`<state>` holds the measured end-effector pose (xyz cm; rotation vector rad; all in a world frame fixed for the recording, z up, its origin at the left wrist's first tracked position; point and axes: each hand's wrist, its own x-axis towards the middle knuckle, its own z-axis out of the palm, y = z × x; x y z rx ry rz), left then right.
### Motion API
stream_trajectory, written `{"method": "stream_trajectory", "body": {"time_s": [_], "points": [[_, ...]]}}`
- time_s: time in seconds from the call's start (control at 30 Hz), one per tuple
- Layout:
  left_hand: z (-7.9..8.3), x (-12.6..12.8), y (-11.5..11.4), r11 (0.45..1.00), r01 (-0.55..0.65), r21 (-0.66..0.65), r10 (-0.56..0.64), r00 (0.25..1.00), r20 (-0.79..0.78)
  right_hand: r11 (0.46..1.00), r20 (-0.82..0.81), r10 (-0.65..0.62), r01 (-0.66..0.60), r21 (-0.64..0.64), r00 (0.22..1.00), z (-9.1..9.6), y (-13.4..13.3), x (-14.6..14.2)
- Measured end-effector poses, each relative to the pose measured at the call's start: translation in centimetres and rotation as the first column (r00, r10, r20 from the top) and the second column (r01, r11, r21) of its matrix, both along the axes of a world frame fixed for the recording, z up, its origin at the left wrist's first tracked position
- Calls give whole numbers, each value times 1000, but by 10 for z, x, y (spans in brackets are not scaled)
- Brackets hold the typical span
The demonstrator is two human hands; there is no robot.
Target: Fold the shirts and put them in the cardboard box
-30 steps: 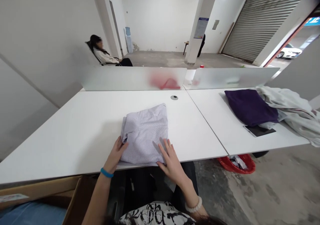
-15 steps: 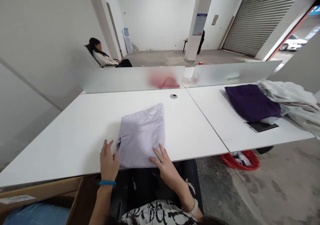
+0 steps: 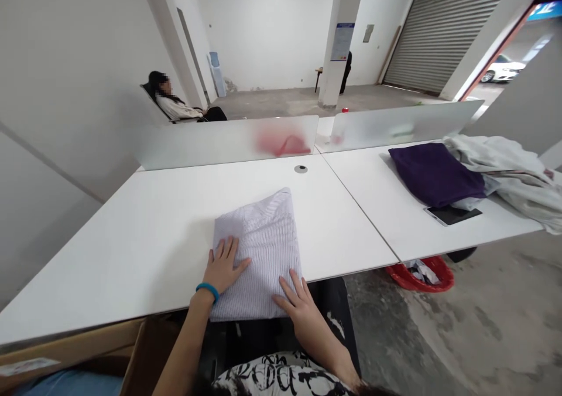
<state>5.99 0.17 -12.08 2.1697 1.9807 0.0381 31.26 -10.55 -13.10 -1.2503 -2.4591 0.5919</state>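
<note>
A folded, finely striped pale lilac shirt (image 3: 263,241) lies on the white table (image 3: 144,232), its near edge hanging slightly over the table's front edge. My left hand (image 3: 225,265), with a blue wristband, lies flat on the shirt's left half with fingers spread. At the shirt's near right corner rests my right hand (image 3: 297,301), also open, fingertips on the fabric.
A second white table (image 3: 395,208) to the right carries a folded purple cloth (image 3: 434,173), a dark phone (image 3: 452,214) and a heap of pale clothes (image 3: 504,173). Frosted dividers (image 3: 228,141) line the back edge. A red basket (image 3: 419,273) sits on the floor, a cardboard box (image 3: 83,343) at lower left. A person sits far back left.
My left hand moved from the table beside the shirt onto its left half, flattening the collar fold. The shirt slid nearer the front edge; my right hand shifted toward its near corner.
</note>
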Motion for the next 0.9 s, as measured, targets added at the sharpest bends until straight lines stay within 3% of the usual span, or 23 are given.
{"method": "stream_trajectory", "body": {"time_s": [0.07, 0.13, 0.2, 0.27, 0.3, 0.37, 0.5, 0.57, 0.67, 0.77, 0.9], "points": [[-3, -5, -2, 1000, 17, 19, -19, 996, 90, 997, -179, -16, 2, -74, 984, 7, -8, 7], [2, -12, 1, 1000, -10, 20, 5, 974, 228, 977, -426, -172, 97, -191, 888, 14, -13, 15], [14, -20, 8, 988, -147, 46, 123, 935, 331, 895, -602, -442, 277, -350, 665, 14, -13, 23], [28, -27, 19, 937, -334, 104, 286, 903, 321, 770, -647, -635, 412, -487, 421, 5, -11, 29], [34, -30, 25, 908, -401, 119, 359, 894, 268, 725, -647, -682, 426, -541, 341, -1, -9, 30], [44, -30, 38, 886, -454, 88, 443, 888, 121, 668, -621, -743, 340, -662, 251, -14, -7, 29], [46, -18, 58, 903, -428, -45, 427, 904, -31, 517, -515, -837, -45, -855, 183, -28, -6, 13], [42, -13, 63, 914, -398, -79, 397, 917, -27, 500, -516, -841, -130, -856, 161, -28, -7, 3], [35, -13, 68, 937, -322, -134, 328, 944, 24, 545, -562, -815, -139, -827, 145, -25, -7, -8], [31, -20, 68, 966, -235, -108, 251, 951, 178, 540, -556, -814, -132, -831, 169, -22, -7, -10], [28, -25, 62, 994, -105, -30, 105, 841, 531, 508, -521, -844, -123, -853, 125, -8, -8, -4]]}}
